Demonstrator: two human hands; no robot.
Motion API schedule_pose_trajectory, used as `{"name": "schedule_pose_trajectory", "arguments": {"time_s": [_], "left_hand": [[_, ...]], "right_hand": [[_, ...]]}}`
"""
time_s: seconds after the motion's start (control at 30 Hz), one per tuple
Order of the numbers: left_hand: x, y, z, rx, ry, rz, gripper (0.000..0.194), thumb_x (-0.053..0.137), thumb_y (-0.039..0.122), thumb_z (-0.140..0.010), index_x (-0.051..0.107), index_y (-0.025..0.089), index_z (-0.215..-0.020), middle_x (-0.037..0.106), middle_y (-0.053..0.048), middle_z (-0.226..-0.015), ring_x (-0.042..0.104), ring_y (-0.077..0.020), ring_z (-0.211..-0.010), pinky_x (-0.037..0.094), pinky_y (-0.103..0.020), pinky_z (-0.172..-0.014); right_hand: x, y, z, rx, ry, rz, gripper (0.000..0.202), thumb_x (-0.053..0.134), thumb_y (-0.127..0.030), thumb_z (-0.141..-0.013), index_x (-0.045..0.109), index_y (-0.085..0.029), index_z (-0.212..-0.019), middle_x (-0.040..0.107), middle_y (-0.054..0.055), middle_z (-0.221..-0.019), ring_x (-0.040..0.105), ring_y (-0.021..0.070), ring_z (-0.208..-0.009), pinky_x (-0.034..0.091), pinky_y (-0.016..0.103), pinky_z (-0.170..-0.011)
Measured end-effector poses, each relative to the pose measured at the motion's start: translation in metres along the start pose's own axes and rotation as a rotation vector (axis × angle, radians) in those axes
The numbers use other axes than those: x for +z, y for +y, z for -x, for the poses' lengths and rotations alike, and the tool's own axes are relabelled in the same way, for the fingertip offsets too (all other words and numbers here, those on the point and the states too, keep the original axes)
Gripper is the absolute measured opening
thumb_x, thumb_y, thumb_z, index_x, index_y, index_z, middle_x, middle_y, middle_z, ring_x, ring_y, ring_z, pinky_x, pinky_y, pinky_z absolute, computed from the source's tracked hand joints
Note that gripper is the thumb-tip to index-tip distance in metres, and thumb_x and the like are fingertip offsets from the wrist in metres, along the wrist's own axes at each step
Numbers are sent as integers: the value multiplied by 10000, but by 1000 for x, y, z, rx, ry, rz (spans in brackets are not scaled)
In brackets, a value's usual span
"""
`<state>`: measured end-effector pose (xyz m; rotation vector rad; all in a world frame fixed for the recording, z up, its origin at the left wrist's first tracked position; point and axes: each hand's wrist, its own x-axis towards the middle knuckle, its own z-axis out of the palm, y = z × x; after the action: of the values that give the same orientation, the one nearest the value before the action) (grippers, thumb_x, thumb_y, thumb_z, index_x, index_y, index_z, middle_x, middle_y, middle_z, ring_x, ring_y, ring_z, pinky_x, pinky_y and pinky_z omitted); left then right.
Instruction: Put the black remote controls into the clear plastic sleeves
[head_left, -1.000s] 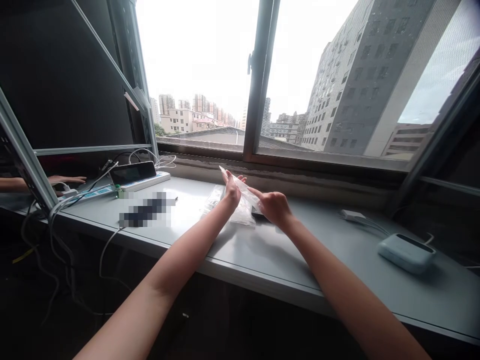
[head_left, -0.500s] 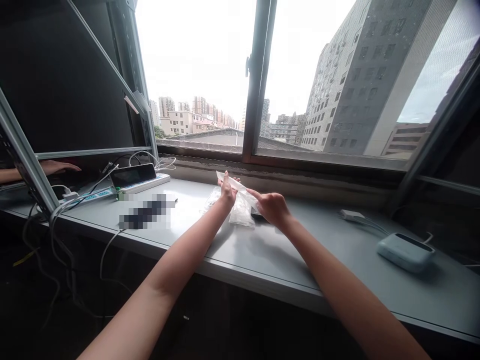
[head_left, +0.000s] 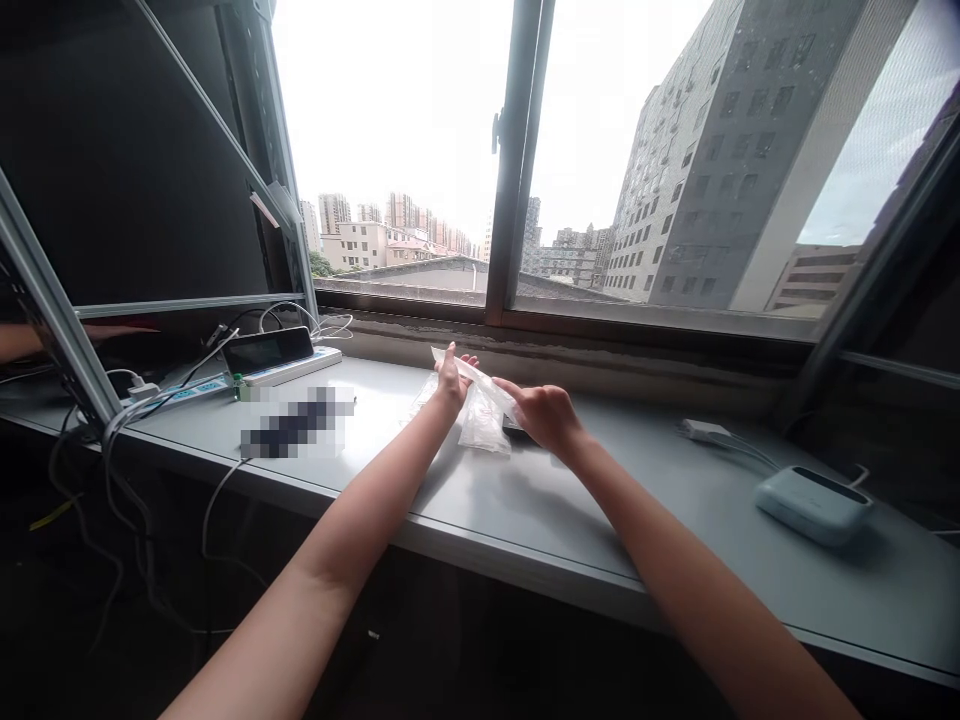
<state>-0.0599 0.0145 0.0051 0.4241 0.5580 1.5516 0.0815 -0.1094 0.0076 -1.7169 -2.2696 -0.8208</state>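
A clear plastic bag (head_left: 480, 379) is stretched between my two hands above the table. My left hand (head_left: 451, 378) grips its left end, with the thumb up and the other fingers behind the plastic. At the right end, my right hand (head_left: 550, 412) is closed on the bag with the index finger pointing along its edge. More clear plastic bags (head_left: 484, 428) lie on the table just below my hands. A dark flat object (head_left: 514, 427) is partly hidden behind my right hand.
A pale blue power bank (head_left: 814, 503) with a cable and a white plug (head_left: 703, 430) sits at the right. At left are a phone (head_left: 268, 347) on a power strip (head_left: 296, 366), a blurred dark item (head_left: 292, 428), loose cables and a metal rack post (head_left: 56, 300). Another person's arm (head_left: 45, 342) shows behind it.
Both my hands keep hold of the bag and have barely moved; the plastic between them has shifted slightly. The other person's hand at the far left has blurred with motion.
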Motion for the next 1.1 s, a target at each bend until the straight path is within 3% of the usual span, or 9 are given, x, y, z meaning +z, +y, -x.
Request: {"name": "schedule_pose_trajectory", "arguments": {"time_s": [0.2, 0.33, 0.57, 0.77, 0.93, 1.1], "left_hand": [[-1, -2, -6, -48, -18, 59, 510, 378, 490, -1013, 368, 207, -1438, 606, -105, -1010, 650, -172, -800, 565, -303, -747], [2, -4, -4, -45, -70, 73, 604, 405, 577, -983, 307, 248, -1480, 623, -109, -1034, 667, -190, -840, 569, -317, -751], [6, -4, 4, -80, -165, 34, 681, 471, 642, -924, 350, 242, -1461, 641, -104, -992, 664, -192, -809, 571, -332, -776], [7, -5, 10, -141, -351, -55, 614, 469, 596, -950, 466, 183, -1404, 665, -120, -971, 672, -228, -883, 582, -343, -815], [3, -18, 12, -269, -556, -280, 631, 472, 609, -948, 595, 80, -1268, 683, -156, -975, 683, -251, -922, 550, -364, -888], [2, -29, 16, -257, -667, -357, 566, 566, 597, -908, 642, 86, -1140, 698, -102, -880, 693, -219, -864, 537, -340, -864]], "right_hand": [[-1, 0, 0, 10, -16, 4, 603, 448, -110, -926, 459, -261, -1510, 778, 87, -907, 715, 180, -774, 410, 264, -669], [1, 0, -1, 30, 5, 8, 633, 463, -101, -909, 436, -251, -1523, 779, 85, -901, 717, 183, -782, 413, 258, -680], [3, 0, 0, 28, 38, -2, 613, 479, -105, -897, 485, -251, -1492, 780, 68, -865, 717, 187, -764, 401, 257, -673], [4, 1, -1, 53, 82, -6, 612, 459, -110, -904, 477, -252, -1499, 778, 54, -846, 715, 183, -747, 395, 264, -667], [2, 1, -1, 104, 92, -1, 603, 462, -131, -917, 455, -212, -1514, 777, 83, -872, 709, 180, -730, 385, 260, -638], [1, 1, -1, 189, 115, -3, 647, 453, -150, -935, 335, -182, -1570, 766, 84, -825, 710, 187, -733, 403, 252, -634]]}}
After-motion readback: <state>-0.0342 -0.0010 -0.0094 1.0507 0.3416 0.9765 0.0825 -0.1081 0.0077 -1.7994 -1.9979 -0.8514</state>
